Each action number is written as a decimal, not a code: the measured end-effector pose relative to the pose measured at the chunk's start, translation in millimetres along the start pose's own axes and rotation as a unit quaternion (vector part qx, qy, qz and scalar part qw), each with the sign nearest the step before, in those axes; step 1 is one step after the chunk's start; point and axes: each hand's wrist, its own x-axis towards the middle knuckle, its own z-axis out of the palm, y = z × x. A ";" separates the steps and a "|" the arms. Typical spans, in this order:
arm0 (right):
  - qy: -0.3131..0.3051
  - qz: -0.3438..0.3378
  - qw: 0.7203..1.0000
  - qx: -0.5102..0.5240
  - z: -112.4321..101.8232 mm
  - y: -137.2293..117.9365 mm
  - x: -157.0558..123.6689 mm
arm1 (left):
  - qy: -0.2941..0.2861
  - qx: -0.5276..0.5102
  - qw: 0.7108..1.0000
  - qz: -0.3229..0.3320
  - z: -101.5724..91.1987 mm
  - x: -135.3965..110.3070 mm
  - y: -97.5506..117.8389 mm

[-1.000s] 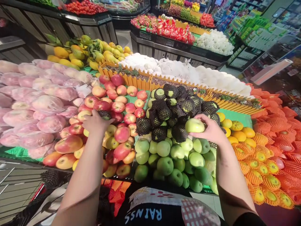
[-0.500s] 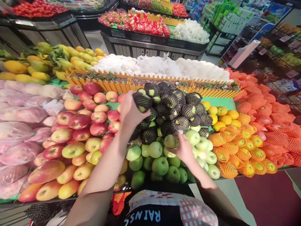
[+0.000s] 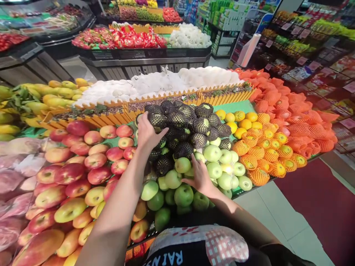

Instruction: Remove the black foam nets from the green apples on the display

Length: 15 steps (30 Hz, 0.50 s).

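Note:
My left hand (image 3: 146, 133) reaches up the fruit stand and closes on a green apple in black net sleeve (image 3: 157, 119) at the upper left of a heap of net-wrapped apples (image 3: 194, 129). My right hand (image 3: 200, 176) rests lower, fingers spread over the bare green apples (image 3: 183, 194), touching them and holding nothing. Red and yellow apples (image 3: 83, 162) fill the section to the left of my left arm.
Oranges in orange net sleeves (image 3: 266, 155) lie to the right of the green apples. An orange picket divider (image 3: 111, 116) runs behind, with white-wrapped fruit (image 3: 155, 83) beyond. Yellow mangoes (image 3: 41, 99) sit far left. A red floor mat (image 3: 313, 199) lies by the stand's right edge.
My left hand moved from the red apples to the top of the black-netted heap with a netted apple. My right hand set its green apple down and now rests low on the pile.

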 end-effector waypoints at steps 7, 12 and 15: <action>-0.008 -0.053 0.999 -0.010 0.2 4.5 -28.6 | -0.044 -0.056 0.996 -0.046 -13.8 -58.5 -30.1; 0.065 -0.096 0.993 0.005 -19.2 16.4 -76.7 | -0.028 -0.058 0.997 -0.050 -25.1 -116.9 -27.9; 0.114 -0.194 0.974 0.010 -26.1 26.1 -119.7 | -0.034 -0.053 0.998 -0.020 -32.9 -173.1 1.9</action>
